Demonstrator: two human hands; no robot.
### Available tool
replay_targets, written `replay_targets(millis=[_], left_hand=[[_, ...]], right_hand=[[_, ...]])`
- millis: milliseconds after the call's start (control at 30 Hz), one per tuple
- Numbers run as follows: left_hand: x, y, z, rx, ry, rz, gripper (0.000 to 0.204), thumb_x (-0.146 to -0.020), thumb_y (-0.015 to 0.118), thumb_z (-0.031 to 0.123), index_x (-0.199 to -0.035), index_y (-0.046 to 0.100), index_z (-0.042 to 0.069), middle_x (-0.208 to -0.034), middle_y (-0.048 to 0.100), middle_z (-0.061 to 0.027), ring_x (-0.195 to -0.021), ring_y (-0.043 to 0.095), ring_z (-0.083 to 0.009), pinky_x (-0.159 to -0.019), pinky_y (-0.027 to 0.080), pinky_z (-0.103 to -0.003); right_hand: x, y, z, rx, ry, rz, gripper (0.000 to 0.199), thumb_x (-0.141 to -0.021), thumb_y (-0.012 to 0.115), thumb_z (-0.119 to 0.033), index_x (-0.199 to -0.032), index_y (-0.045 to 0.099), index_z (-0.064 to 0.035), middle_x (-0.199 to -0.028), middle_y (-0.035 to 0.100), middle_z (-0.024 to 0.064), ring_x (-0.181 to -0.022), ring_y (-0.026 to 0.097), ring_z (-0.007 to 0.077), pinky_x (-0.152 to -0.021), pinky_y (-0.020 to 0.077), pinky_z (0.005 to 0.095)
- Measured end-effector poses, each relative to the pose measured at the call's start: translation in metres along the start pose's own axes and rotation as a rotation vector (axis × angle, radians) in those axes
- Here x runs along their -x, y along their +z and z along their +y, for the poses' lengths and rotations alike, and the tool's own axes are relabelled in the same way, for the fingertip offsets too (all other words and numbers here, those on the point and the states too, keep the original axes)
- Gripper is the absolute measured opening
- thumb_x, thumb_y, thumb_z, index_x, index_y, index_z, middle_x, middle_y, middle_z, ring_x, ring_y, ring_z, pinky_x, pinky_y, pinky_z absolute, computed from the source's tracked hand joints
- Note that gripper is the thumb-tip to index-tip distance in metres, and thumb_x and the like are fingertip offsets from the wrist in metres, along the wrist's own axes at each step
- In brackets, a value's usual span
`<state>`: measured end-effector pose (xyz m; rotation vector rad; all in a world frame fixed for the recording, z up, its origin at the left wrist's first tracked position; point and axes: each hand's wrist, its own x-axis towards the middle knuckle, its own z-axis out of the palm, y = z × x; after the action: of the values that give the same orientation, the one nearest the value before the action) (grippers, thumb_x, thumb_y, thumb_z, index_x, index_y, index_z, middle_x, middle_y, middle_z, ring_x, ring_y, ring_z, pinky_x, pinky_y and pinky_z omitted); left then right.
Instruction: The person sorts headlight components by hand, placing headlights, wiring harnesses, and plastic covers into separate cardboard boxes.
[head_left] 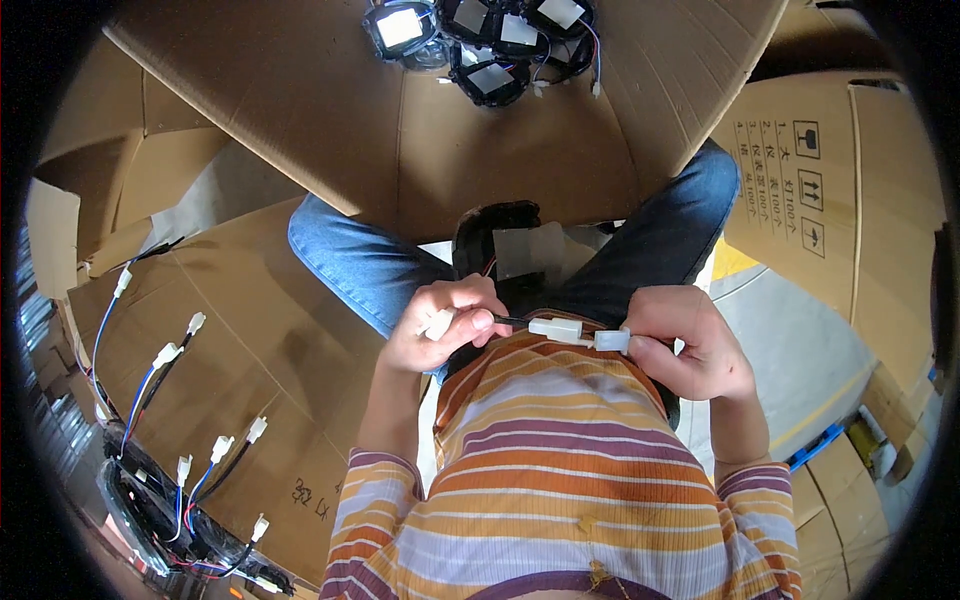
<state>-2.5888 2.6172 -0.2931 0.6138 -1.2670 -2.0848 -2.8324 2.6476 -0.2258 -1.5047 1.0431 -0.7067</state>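
Observation:
My left hand [450, 322] is closed in a pinch on a thin black cable [512, 321]. Another white piece shows in its palm, partly hidden by the fingers. At the cable's end is a white plastic connector [556, 329]. My right hand [692, 345] grips a second white connector [612, 342] between thumb and fingers. The two connectors lie end to end in front of my shirt; whether they are joined I cannot tell. On my lap, behind the hands, rests a black-framed lamp unit [482, 240] with a pale panel, partly hidden.
Ahead stands an open cardboard box [500, 170] with several black lamp units [490, 78] inside. At left, a lamp unit [130, 500] with several wires and white connectors lies on cardboard [250, 330]. A printed carton [800, 220] is at right.

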Motion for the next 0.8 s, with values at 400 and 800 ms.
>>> replay_targets(millis=[400,800], left_hand=[[0.0,0.007,0.006,-0.218,-0.116,-0.003,0.024,-0.084,0.04,0.014,-0.067,0.047,-0.001,-0.056,0.048,-0.0035,-0.043,0.041,-0.0076,-0.042,0.034,-0.021],[-0.004,-0.001,0.012,-0.304,-0.253,-0.139,0.027,-0.084,0.041,0.015,-0.063,0.051,0.001,-0.053,0.048,-0.0035,-0.044,0.042,-0.0096,-0.042,0.033,-0.023]], right_hand=[[0.004,0.007,0.0,0.07,-0.074,-0.056,0.007,-0.065,0.056,-0.007,-0.064,0.05,-0.0031,-0.055,0.043,0.0085,-0.052,0.046,0.0253,-0.046,0.0359,0.033],[0.003,0.009,-0.002,0.483,-0.193,-0.004,0.016,-0.059,0.059,-0.009,-0.057,0.043,-0.0066,-0.054,0.039,0.0054,-0.05,0.045,0.0217,-0.043,0.036,0.0315]])
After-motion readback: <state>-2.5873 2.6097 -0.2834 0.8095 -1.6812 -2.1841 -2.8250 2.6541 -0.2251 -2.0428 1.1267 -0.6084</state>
